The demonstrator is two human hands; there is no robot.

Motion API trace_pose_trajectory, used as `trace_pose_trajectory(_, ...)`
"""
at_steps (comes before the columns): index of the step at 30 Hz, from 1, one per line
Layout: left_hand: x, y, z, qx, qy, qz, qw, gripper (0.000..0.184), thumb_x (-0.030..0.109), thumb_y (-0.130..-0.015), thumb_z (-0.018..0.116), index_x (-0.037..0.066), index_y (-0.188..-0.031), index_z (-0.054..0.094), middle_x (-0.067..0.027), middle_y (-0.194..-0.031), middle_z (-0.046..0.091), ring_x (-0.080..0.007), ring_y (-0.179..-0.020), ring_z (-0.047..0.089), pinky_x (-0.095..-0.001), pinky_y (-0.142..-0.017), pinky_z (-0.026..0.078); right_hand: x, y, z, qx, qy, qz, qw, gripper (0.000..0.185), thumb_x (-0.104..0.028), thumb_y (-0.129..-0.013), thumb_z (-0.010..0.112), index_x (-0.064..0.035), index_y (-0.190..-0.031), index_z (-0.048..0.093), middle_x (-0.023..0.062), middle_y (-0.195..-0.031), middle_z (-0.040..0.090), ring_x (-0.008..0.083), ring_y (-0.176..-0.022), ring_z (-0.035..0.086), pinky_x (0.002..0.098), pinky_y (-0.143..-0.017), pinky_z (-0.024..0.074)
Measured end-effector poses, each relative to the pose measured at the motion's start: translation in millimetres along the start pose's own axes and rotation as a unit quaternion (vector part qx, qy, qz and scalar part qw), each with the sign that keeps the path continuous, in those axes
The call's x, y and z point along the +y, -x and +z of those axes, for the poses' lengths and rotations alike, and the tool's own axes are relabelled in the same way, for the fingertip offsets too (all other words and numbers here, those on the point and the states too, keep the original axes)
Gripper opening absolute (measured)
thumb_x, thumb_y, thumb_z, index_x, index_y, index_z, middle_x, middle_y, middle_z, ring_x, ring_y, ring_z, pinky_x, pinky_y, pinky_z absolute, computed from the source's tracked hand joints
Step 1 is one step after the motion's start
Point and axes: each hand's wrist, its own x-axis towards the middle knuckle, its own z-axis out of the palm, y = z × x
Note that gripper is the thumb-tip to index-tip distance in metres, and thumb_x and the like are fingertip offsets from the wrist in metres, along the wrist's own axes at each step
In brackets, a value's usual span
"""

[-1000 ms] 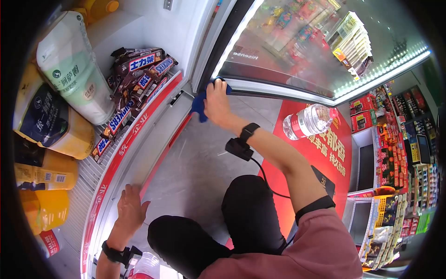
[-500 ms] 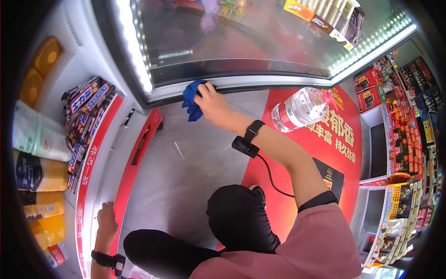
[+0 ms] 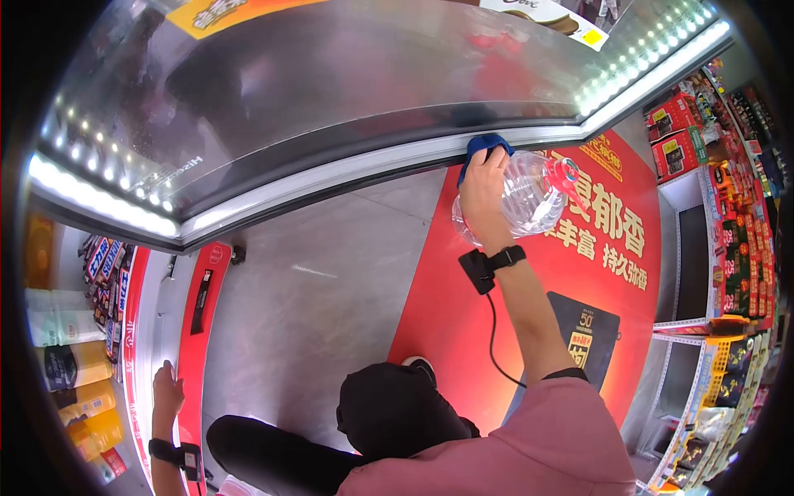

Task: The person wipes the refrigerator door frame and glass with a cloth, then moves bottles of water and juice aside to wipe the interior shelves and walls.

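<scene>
My right hand [image 3: 484,188] is closed on a blue cloth [image 3: 476,151] and presses it against the bottom frame [image 3: 347,167] of an open glass cooler door [image 3: 331,83]. Just beside and partly behind that hand stands a large clear water bottle [image 3: 533,198] with a red cap. Low at the left, my left hand [image 3: 168,390] has its fingers bent over the cooler's edge [image 3: 172,355], above the red base panel. Some of those fingers are hidden.
Inside the cooler at left are chocolate bar packs [image 3: 106,273] and several drink bottles [image 3: 78,364]. A red floor advert [image 3: 438,306] covers part of the grey floor [image 3: 289,314]. Stocked shelves [image 3: 744,264] line the right side.
My right hand has slid the blue cloth rightward along the door's bottom frame, up to the water bottle. My view has shifted with the door. My left hand stays at the cooler's edge.
</scene>
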Motion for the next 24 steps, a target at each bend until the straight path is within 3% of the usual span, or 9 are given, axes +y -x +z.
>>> trace_pose_trajectory(3, 4.6, -22.3, 4.0, -0.015, -0.066, 0.034, 0.997, 0.034, -0.006, -0.070, 0.057, -0.005, -0.103, 0.049, -0.0229, -0.083, 0.056, -0.0395, -0.082, 0.053, -0.0446, -0.070, 0.044, -33.8, -1.1, -12.1, 0.059, -0.092, 0.065, 0.992, 0.038, 0.008, -0.059, 0.058, 0.0053, -0.093, 0.043, 0.0265, -0.102, 0.038, 0.0427, -0.099, 0.038, 0.0478, -0.088, 0.0343)
trace_pose_trajectory(6, 14.1, -26.8, -10.7, -0.066, -0.058, 0.046, 0.995, 0.029, -0.011, -0.068, 0.053, -0.004, -0.095, 0.051, -0.0225, -0.078, 0.057, -0.0396, -0.080, 0.054, -0.0445, -0.067, 0.044, -48.7, 10.5, -9.3, 0.044, -0.231, -0.058, 0.970, 0.041, 0.008, -0.057, 0.057, 0.0033, -0.097, 0.049, 0.0230, -0.105, 0.039, 0.0440, -0.107, 0.035, 0.0449, -0.090, 0.0362)
trace_pose_trajectory(9, 16.3, -27.8, -11.7, -0.067, -0.034, 0.027, 0.997, 0.023, -0.013, -0.066, 0.052, -0.004, -0.088, 0.052, -0.0230, -0.077, 0.057, -0.0394, -0.078, 0.055, -0.0442, -0.065, 0.045, -24.6, -0.9, -29.1, 0.008, -0.294, -0.043, 0.955, 0.039, 0.009, -0.060, 0.058, 0.0023, -0.098, 0.052, 0.0190, -0.100, 0.045, 0.0363, -0.101, 0.045, 0.0404, -0.084, 0.0418)
trace_pose_trajectory(11, 9.1, -32.5, -11.1, -0.091, -0.004, 0.023, 0.996, 0.024, -0.012, -0.065, 0.052, -0.004, -0.088, 0.052, -0.0233, -0.078, 0.057, -0.0404, -0.076, 0.055, -0.0444, -0.063, 0.045, -1.7, -8.9, -53.9, -0.049, -0.578, 0.034, 0.814, 0.032, 0.007, -0.067, 0.061, 0.0009, -0.097, 0.054, 0.0125, -0.091, 0.051, 0.0246, -0.089, 0.054, 0.0329, -0.077, 0.0454)
trace_pose_trajectory(13, 7.8, -30.9, -9.4, -0.078, -0.016, 0.026, 0.996, 0.025, -0.012, -0.064, 0.052, -0.005, -0.088, 0.052, -0.0237, -0.079, 0.057, -0.0408, -0.076, 0.055, -0.0442, -0.063, 0.045, 28.6, -14.9, -97.6, -0.017, -0.636, 0.006, 0.772, 0.030, 0.006, -0.071, 0.064, -0.0022, -0.099, 0.056, 0.0047, -0.092, 0.053, 0.0128, -0.085, 0.053, 0.0253, -0.076, 0.0435)
trace_pose_trajectory(15, 10.3, -29.8, -8.4, -0.069, -0.028, 0.030, 0.997, 0.026, -0.012, -0.064, 0.053, -0.005, -0.089, 0.052, -0.0241, -0.080, 0.058, -0.0411, -0.077, 0.055, -0.0441, -0.063, 0.046, 59.4, -21.6, -151.9, 0.044, -0.635, -0.006, 0.771, 0.031, 0.012, -0.071, 0.061, -0.0013, -0.099, 0.056, 0.0024, -0.095, 0.051, 0.0113, -0.090, 0.051, 0.0239, -0.079, 0.0420)
trace_pose_trajectory(18, 9.9, -29.6, -4.8, -0.054, -0.009, 0.045, 0.997, 0.028, -0.011, -0.063, 0.053, -0.004, -0.090, 0.052, -0.0246, -0.081, 0.057, -0.0414, -0.077, 0.055, -0.0451, -0.065, 0.045, 110.6, -27.9, -194.1, 0.121, -0.535, 0.052, 0.834, 0.035, 0.011, -0.075, 0.060, -0.0014, -0.107, 0.052, 0.0035, -0.097, 0.056, 0.0104, -0.088, 0.054, 0.0233, -0.076, 0.0450)
trace_pose_trajectory(21, 6.0, -29.5, -1.2, -0.038, 0.009, 0.025, 0.999, 0.027, -0.010, -0.063, 0.051, -0.003, -0.089, 0.053, -0.0238, -0.079, 0.057, -0.0421, -0.079, 0.053, -0.0469, -0.068, 0.043, 179.5, -21.4, -158.0, 0.117, -0.450, 0.119, 0.877, 0.034, 0.005, -0.080, 0.058, -0.0003, -0.112, 0.050, 0.0023, -0.094, 0.059, 0.0096, -0.086, 0.056, 0.0219, -0.074, 0.0460)
trace_pose_trajectory(24, -0.8, -34.0, 0.4, -0.061, -0.020, 0.037, 0.997, 0.024, -0.010, -0.063, 0.051, -0.003, -0.086, 0.053, -0.0235, -0.078, 0.057, -0.0422, -0.079, 0.052, -0.0464, -0.068, 0.043, 225.0, 3.8, -98.9, 0.069, -0.587, 0.248, 0.768, 0.030, -0.002, -0.084, 0.054, -0.0020, -0.115, 0.051, 0.0032, -0.097, 0.059, 0.0120, -0.086, 0.057, 0.0246, -0.077, 0.0465)
